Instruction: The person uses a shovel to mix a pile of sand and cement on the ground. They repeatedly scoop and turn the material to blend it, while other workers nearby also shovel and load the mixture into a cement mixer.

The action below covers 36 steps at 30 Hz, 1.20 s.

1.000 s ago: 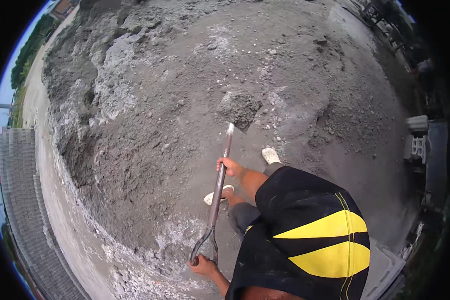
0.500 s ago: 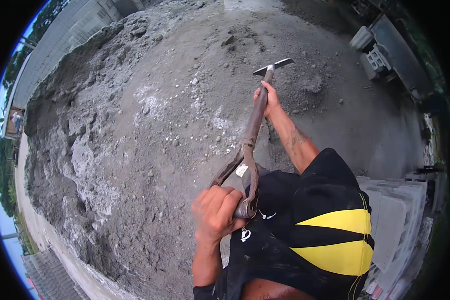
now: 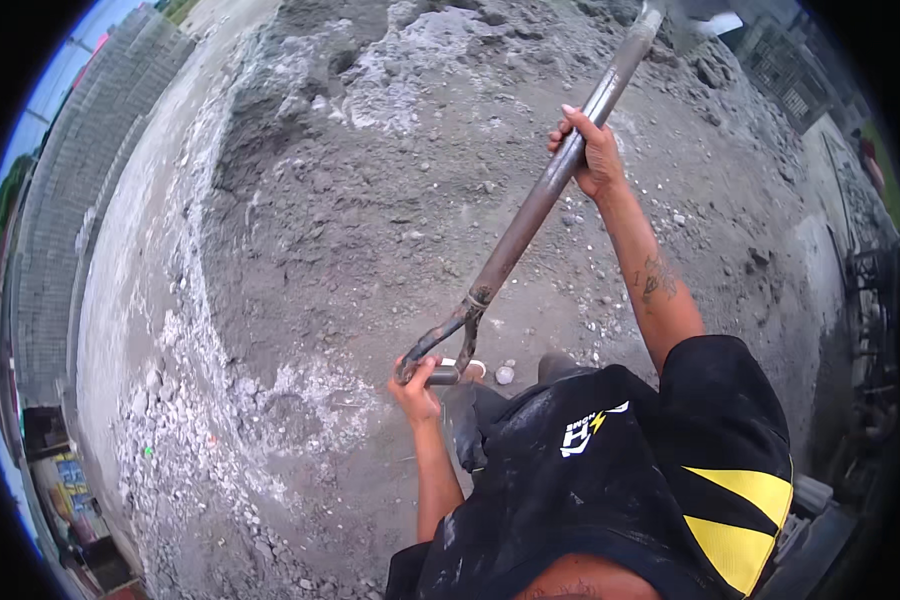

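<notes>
A long-handled shovel (image 3: pixel 530 225) slants from beside my waist up toward the far right. My left hand (image 3: pixel 417 388) is wrapped round the crossbar of its forked handle. Farther up, my right hand (image 3: pixel 592 152) grips the metal shaft, thumb lying along it. The blade, at the upper edge of the picture, is smeared and partly cut off; whether it carries anything I cannot tell. Beneath the shovel spreads a heap of grey, sandy material (image 3: pixel 370 220) with paler crusted patches. Part of a foot (image 3: pixel 477 369) shows below the handle.
Pale rubble (image 3: pixel 200 450) lies scattered at the near left. A long stack of grey blocks (image 3: pixel 45 250) runs along the left side, and more blocks (image 3: pixel 785 80) stand at the far right. Dark objects (image 3: pixel 870 300) line the right rim. A pale stone (image 3: pixel 505 375) sits near my legs.
My view has turned to the left. The shovel, formerly low over the heap with its blade edge-on, now reaches farther out to the upper right. Both hands still hold it.
</notes>
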Available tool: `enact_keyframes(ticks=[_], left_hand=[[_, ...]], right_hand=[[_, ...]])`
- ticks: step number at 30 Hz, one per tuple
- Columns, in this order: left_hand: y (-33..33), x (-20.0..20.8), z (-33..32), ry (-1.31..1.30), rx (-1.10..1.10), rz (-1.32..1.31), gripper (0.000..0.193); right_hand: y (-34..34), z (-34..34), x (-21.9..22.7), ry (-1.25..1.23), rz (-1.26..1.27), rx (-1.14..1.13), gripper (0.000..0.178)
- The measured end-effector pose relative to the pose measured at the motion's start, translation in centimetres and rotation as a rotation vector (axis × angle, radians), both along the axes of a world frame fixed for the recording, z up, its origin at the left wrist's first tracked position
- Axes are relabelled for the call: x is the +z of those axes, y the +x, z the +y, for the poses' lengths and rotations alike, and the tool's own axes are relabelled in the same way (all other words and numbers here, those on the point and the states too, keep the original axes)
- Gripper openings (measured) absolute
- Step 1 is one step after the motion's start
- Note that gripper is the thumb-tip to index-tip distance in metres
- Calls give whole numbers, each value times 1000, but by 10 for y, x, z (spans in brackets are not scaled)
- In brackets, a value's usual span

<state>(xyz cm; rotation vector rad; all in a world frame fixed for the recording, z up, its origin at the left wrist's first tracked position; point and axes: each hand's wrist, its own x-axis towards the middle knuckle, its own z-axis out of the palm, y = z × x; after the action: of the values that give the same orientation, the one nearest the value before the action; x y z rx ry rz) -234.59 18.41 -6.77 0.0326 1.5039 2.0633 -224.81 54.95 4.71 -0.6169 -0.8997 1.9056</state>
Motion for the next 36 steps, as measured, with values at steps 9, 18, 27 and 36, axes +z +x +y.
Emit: enact_keyframes(ticks=[9,18,27,36], left_hand=[[11,-98,-131,-262,966,-600,10],[184,-45,-317,-1125,1343,-900,14],[-2,-369,-177,-753,1252,-814,14],[-1,-342,-101,-625,1224,-604,13]], right_hand=[[-264,-181,-366,-435,-872,809,13],[-78,-530,-463,-967,-1220,1321,17],[-321,-314,-675,-363,-1272,1096,10],[-338,-245,-647,-488,-1252,1003,9]])
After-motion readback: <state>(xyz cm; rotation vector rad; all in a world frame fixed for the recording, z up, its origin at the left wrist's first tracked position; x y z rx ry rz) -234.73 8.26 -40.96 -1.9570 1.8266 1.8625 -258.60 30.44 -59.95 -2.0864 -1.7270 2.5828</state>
